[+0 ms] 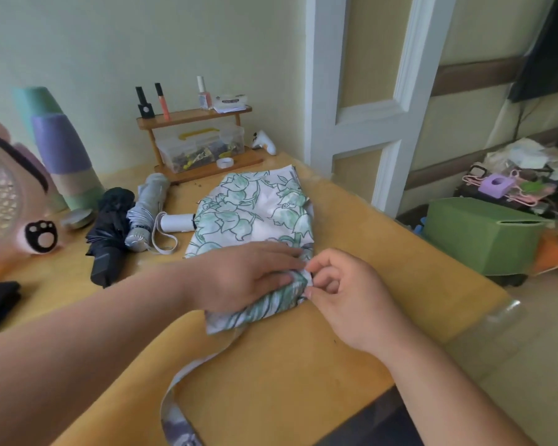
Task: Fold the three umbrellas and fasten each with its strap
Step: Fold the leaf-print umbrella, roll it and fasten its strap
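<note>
Umbrellas number three here, all lying on the yellow desk (384, 239). The floral umbrella (255, 207), white with a green leaf print, is the biggest and sits mid-desk. Its far half is spread flat, and its near end is bunched into a roll under the hands. To the left lie one black umbrella (110, 230) and one silver umbrella (145, 210), side by side and touching. Both are collapsed, but whether either one is strapped cannot be made out.

Two hands work the floral one. The left hand (248, 275) lies across the rolled end with its fingers fairly straight, so its grip is slack and it presses rather than clasps. The right hand (342, 291) has a closed grip, with thumb and forefinger pinching the cloth edge at the roll's right end.

The step in hand looks like gathering the canopy into a tight roll. To do it well, the pressing hand should pin what is already wound. The pinching hand should draw each loose panel flat and turn it the same way, so no slack bulges out.

One strap (187, 371) shows, a long printed band trailing from the roll to the near desk edge. It must stay free of the roll to wrap round it last. One white handle (178, 222) lies just beside the canopy's left edge.
</note>
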Tool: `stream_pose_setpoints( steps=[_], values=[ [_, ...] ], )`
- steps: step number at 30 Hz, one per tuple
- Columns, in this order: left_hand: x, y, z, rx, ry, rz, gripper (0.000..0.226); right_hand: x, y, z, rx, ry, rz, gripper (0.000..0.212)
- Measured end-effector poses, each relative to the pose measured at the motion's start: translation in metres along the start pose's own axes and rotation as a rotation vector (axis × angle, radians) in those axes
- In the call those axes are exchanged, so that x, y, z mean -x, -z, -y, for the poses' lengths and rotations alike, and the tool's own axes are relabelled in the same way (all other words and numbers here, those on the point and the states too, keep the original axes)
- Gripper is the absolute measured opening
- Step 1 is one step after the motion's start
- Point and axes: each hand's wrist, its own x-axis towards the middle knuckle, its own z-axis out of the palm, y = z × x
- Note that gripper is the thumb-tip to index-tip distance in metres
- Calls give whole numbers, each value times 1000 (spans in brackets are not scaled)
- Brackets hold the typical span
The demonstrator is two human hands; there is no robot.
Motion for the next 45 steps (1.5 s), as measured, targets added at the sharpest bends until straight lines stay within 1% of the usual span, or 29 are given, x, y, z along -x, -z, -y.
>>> stream_pose_setpoints(
  steps=[3, 8, 11, 13, 15, 16, 18, 19, 20, 22, 23, 24, 25, 26, 28, 31, 33, 36, 39, 43, 45],
  values=[
    [-3, -18, -1, -87, -48, 79, 57, 10, 2, -4, 64, 28, -29, 23],
    [2, -23, -7, -173, -27, 183, 56, 21, 6, -8, 147, 82, -53, 19],
    [5, -25, -17, -214, -33, 213, 57, 19, 7, -10, 101, 72, -129, 21],
    [11, -28, -24, -212, -40, 212, 59, 18, 7, -12, 76, 56, -143, 22],
    [19, -31, -30, -147, -34, 168, 65, 17, 6, -12, 109, 78, -138, 20],
    [22, -32, -31, -88, -10, 108, 70, 16, 4, -12, 139, 92, -132, 18],
    [27, -34, -28, 9, 73, -115, 78, 15, 2, -12, 196, 93, -122, 17],
    [28, -33, -26, 29, 112, -222, 77, 14, 1, -12, 208, 76, -122, 19],
    [28, -34, -23, 36, 121, -289, 68, 14, 1, -12, 208, 52, -119, 22],
    [25, -35, -24, 27, 87, -351, 33, 12, 2, -11, 191, 12, -89, 31],
    [23, -36, -26, 27, 84, -367, 20, 11, 2, -9, 186, 3, -70, 36],
    [22, -36, -27, 50, 96, -385, 12, 11, 2, -7, 179, 5, -61, 39],
    [21, -37, -26, 97, 112, -401, 9, 10, 1, -5, 171, 22, -73, 40],
    [20, -37, -25, 168, 131, -414, 11, 9, 0, -4, 168, 49, -104, 40],
    [20, -37, -20, 390, 180, -418, 13, 7, -2, -4, 190, 119, -169, 37],
    [23, -38, -13, 785, 210, -402, 15, 1, -5, -4, 243, 170, -160, 29],
    [24, -38, -11, 906, 185, -389, 20, -6, -5, -3, 242, 210, -146, 28],
    [24, -37, -10, 971, 141, -376, 17, -16, -4, -1, 255, 289, -120, 30],
    [23, -37, -9, 997, 132, -376, 14, -22, -3, -4, 221, 359, -82, 13],
    [24, -38, -6, 881, 118, -378, 12, -25, -1, -13, 249, 461, -16, 21],
    [25, -38, -7, 800, 91, -368, 11, -23, 2, -19, 215, 456, -8, 22]
  ],
)
